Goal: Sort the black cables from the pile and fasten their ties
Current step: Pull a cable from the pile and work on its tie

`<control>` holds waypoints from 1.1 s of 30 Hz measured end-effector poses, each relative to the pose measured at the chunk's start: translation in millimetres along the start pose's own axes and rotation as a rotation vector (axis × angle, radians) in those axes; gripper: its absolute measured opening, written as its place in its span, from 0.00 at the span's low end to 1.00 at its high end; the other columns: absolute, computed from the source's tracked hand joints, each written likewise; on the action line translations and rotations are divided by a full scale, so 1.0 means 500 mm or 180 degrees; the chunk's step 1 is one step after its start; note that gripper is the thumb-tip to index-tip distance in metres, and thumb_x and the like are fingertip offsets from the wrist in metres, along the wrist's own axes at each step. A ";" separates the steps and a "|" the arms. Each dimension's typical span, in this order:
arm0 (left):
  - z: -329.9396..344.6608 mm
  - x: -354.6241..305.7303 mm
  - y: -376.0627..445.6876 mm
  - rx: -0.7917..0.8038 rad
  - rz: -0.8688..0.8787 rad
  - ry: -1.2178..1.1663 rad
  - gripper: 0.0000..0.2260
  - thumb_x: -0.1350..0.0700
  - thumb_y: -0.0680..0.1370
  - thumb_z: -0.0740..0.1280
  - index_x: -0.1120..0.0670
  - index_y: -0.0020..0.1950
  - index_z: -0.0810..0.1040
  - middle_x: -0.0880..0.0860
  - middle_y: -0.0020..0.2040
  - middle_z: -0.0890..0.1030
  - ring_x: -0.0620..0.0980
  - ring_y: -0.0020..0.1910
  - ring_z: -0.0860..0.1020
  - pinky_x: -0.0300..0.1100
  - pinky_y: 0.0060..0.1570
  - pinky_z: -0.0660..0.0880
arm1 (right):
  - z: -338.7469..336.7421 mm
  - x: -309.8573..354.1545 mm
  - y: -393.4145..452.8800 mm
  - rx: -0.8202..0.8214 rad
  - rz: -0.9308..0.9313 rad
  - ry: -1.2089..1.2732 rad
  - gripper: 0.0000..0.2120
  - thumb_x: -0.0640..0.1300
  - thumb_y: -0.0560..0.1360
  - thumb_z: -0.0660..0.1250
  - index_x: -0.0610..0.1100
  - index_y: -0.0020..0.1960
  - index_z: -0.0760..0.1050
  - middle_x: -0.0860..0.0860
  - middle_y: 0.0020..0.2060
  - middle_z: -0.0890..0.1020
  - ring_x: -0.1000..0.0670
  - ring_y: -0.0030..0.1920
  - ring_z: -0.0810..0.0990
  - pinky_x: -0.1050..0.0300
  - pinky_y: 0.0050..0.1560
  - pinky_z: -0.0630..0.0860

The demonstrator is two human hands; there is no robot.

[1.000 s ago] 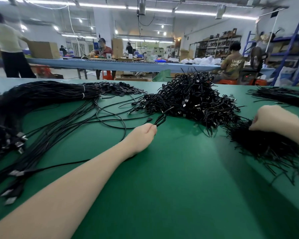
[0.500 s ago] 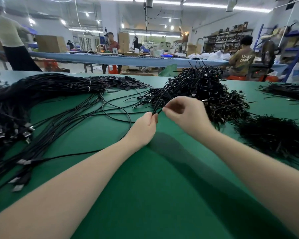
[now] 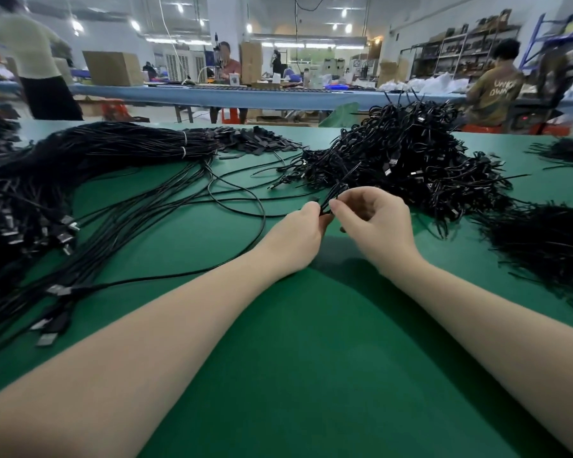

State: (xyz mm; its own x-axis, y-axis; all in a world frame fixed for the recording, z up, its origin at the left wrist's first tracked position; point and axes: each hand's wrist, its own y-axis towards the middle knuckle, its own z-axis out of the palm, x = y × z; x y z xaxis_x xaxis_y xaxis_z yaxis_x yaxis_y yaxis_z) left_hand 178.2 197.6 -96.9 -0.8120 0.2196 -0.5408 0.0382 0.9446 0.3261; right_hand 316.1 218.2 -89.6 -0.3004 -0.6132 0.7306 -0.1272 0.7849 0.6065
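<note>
Fingertips meet at the middle of the bench: the left hand (image 3: 300,231) pinches a thin black cable (image 3: 334,196) between thumb and curled fingers, and the right hand (image 3: 372,221) closes thumb and forefinger on the same strand just beside it, the other right fingers loosely curled. The cable rises from the pinch and slants away toward the far edge, its upper end running into the big tangled pile of short black cables (image 3: 407,160) heaped right behind the hands. Whether a tie is already round it, I cannot tell. Both bare forearms stretch in from the near edge across the flat green bench top (image 3: 311,358). Out to the left, a long bundle of black cables (image 3: 119,150) bound with white ties lies along the far left side, and its loose strands fan down toward the left edge, ending in silver-tipped plugs (image 3: 63,233). Near the right edge sits a darker heap of thin black ties (image 3: 543,246), close to the pile. Beyond the far edge runs a long blue table (image 3: 245,97) with a seated person in a brown shirt (image 3: 493,94) at its right end.
</note>
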 end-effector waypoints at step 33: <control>0.013 -0.047 -0.025 -0.0547 0.0517 -0.1178 0.13 0.51 0.83 0.55 0.57 0.43 0.69 0.47 0.33 0.71 0.45 0.32 0.68 0.44 0.36 0.64 | -0.092 0.004 0.048 0.1865 0.2305 0.1994 0.04 0.46 0.70 0.68 0.49 0.37 0.80 0.53 0.31 0.80 0.53 0.32 0.78 0.60 0.38 0.77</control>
State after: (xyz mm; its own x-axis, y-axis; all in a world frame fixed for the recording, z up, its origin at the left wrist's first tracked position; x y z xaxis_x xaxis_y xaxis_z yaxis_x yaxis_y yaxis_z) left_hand 200.8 182.0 -93.2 -0.5388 0.4640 -0.7031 0.0253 0.8431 0.5371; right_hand 355.9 231.9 -59.1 0.0235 0.1977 0.9800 -0.5900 0.7941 -0.1460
